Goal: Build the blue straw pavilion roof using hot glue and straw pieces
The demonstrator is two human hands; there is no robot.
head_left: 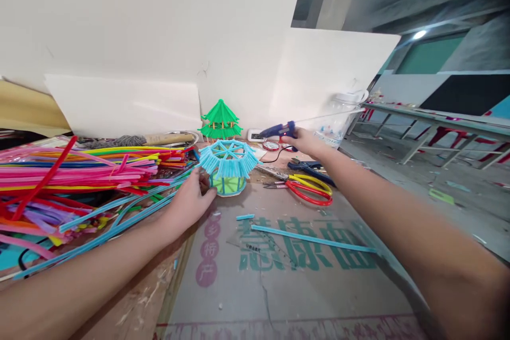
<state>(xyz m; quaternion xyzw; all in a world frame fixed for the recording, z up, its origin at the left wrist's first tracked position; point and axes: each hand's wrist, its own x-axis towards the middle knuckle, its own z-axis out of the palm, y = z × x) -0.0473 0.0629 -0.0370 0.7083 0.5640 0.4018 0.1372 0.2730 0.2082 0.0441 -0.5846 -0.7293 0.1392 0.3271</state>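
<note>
A small round pavilion model (pixel 230 157) made of light blue pipe cleaners, with a green base and thin posts, stands on the work surface in the middle. My left hand (pixel 190 194) grips its lower left side, the fingertips partly hidden behind the posts. Farther back on the right, my right hand (pixel 306 142) is closed round a dark blue hot glue gun (pixel 279 130), whose nozzle points left. Behind the pavilion rises a green tiered pipe-cleaner roof (pixel 220 117). A cut blue pipe cleaner (pixel 314 239) and a short piece (pixel 245 217) lie in front.
Bundles of coloured pipe cleaners (pixel 79 172) cover the left side. Scissors with red and yellow handles (pixel 308 191) and dark blue-handled pliers (pixel 311 167) lie below my right forearm. A clear plastic jar (pixel 338 122) stands at the back right, before a white board (pixel 159 37).
</note>
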